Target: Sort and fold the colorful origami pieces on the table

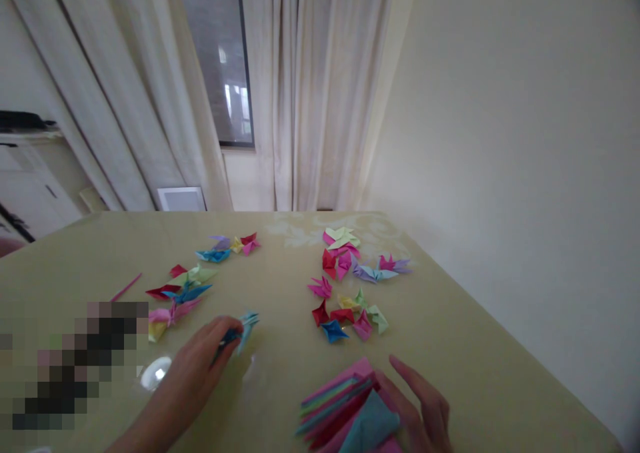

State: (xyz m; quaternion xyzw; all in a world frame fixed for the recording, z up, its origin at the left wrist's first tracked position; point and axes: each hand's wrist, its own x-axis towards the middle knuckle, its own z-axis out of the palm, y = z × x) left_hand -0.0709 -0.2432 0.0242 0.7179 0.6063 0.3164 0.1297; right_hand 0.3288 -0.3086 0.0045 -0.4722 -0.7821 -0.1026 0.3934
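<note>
My left hand (pixel 206 352) is closed around a light blue folded paper crane (pixel 249 325), whose pointed end sticks out past the fingers. Something dark blue, perhaps another folded paper, also shows between the fingers. Beside a stack of coloured origami paper (pixel 345 406) at the bottom, my right hand (pixel 423 410) has its fingers apart, one of them reaching against the stack's right edge. A teal sheet (pixel 371 428) with a folded corner lies on top of the pink, red and green sheets.
Folded paper cranes in many colours lie in groups at left (pixel 187 292) and right (pixel 350 316) on the yellowish table (pixel 280 273). A thin pink stick (pixel 127 286) and a shiny round object (pixel 156 373) are at left. Walls and curtains (pixel 330 93) stand behind.
</note>
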